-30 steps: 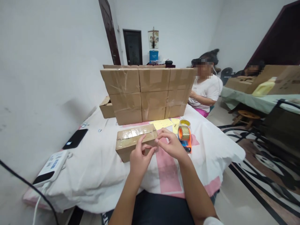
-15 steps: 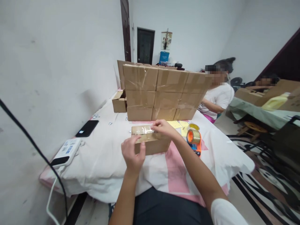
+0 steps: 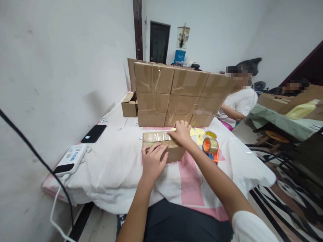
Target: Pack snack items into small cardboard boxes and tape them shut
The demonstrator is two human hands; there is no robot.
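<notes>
A small cardboard box (image 3: 176,154) lies in front of me on the cloth-covered table, a strip of clear tape (image 3: 158,136) shining along its top. My left hand (image 3: 154,161) rests on the near left part of the box, fingers stretched over its top edge. Across the right end lies my right hand (image 3: 182,133), its fingers spread over the far edge and its thumb on the tape. Neither hand is wrapped round anything. To the right is an orange and blue tape dispenser (image 3: 215,155) loaded with a roll of tape (image 3: 211,145).
Behind the box stands a wall of stacked cardboard boxes (image 3: 153,102), with an open box (image 3: 129,107) at its left. A phone (image 3: 94,133) and a white power strip (image 3: 73,157) lie leftward. A person in a white shirt (image 3: 243,104) sits beyond at the right.
My left hand has gone from gripping the near left corner to lying over the top edge. My right hand has opened from a pinch and flattened onto the right end.
</notes>
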